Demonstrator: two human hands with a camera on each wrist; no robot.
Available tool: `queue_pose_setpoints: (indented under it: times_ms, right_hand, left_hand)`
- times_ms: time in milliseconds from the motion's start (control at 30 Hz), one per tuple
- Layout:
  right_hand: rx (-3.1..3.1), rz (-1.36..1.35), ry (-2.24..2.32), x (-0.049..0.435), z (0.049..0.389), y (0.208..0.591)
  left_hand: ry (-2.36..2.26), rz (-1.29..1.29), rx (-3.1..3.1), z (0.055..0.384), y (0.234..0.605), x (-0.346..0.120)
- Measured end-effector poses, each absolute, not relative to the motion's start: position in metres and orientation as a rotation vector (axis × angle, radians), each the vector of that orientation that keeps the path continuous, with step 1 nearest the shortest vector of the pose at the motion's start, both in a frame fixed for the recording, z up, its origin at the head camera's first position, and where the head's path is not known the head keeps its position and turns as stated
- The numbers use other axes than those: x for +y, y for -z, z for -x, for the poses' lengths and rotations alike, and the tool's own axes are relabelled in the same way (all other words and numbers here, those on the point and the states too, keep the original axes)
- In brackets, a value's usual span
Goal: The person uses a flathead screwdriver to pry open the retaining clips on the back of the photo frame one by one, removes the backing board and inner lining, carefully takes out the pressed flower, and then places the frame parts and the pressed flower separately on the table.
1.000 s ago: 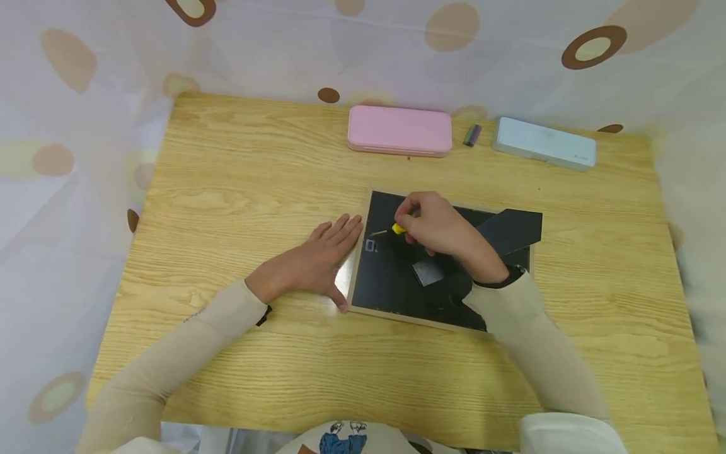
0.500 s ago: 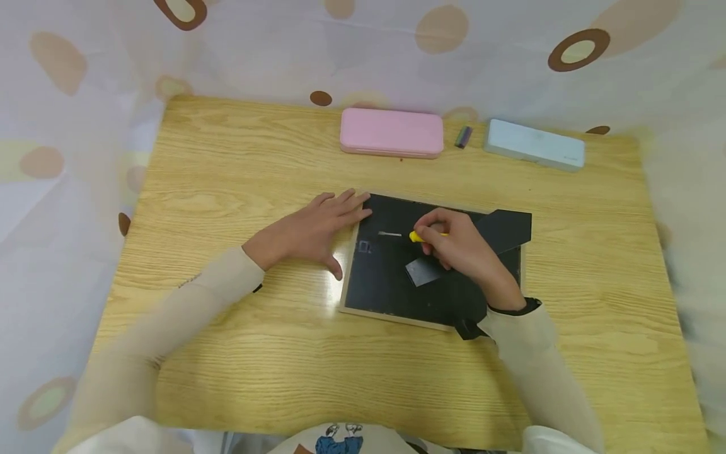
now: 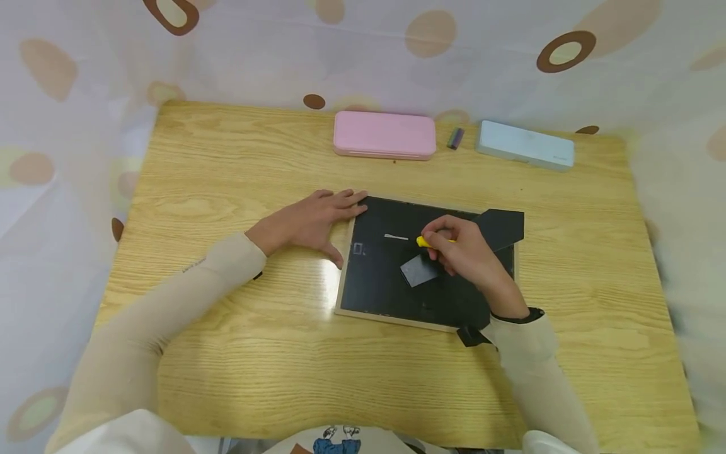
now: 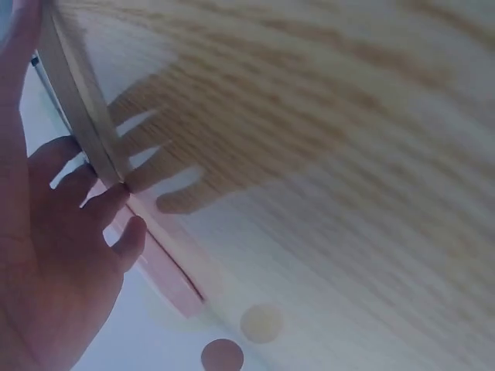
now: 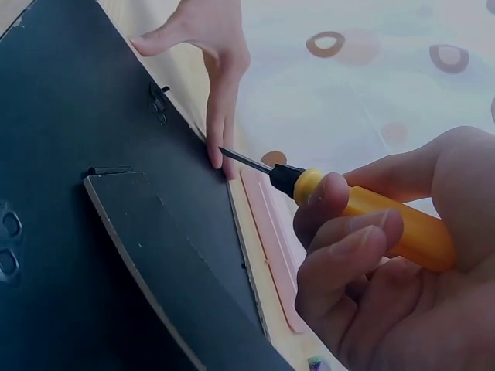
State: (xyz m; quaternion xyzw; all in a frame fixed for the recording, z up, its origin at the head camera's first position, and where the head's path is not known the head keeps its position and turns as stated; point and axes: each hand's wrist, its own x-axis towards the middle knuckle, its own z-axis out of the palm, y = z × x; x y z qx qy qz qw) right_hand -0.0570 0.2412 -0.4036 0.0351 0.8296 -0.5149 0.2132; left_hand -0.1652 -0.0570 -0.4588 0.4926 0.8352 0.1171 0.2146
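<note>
A picture frame (image 3: pixel 391 302) with a black back and pale wooden edges lies face down on the table. Its black stand leg (image 3: pixel 501 228) runs diagonally across the back. My right hand (image 3: pixel 466 252) grips a screwdriver (image 5: pixel 410 224) by its yellow handle; in the right wrist view the blade's tip shows above the black back. Near the frame's left edge sits a small metal hanger (image 5: pixel 159 104). My left hand (image 3: pixel 312 222) spreads its fingers against that edge, fingertips at the upper left corner and thumb lower down.
A pink case (image 3: pixel 384 134) and a light blue case (image 3: pixel 525 145) stand along the table's back edge. Between them lies a small dark green and purple piece (image 3: pixel 455 138). A patterned white curtain (image 3: pixel 238 57) hangs behind the table.
My right hand has drawn the screwdriver rightward, away from the hanger. My left hand has slid up the frame's left edge to the upper corner. The head view has shifted slightly.
</note>
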Motion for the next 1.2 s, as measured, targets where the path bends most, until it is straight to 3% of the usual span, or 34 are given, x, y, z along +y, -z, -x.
queue_pose_setpoints:
  times_ms: [833,1200]
  right_hand:
    - [2.273,-0.112,1.467,0.244,0.055,0.412]
    - [2.289,-0.112,1.454,0.242,0.055,0.416]
  left_hand:
    - [-0.003,-1.423,2.820,0.074,0.460,-0.057]
    - [0.117,-1.586,2.879,0.045,0.447,-0.046]
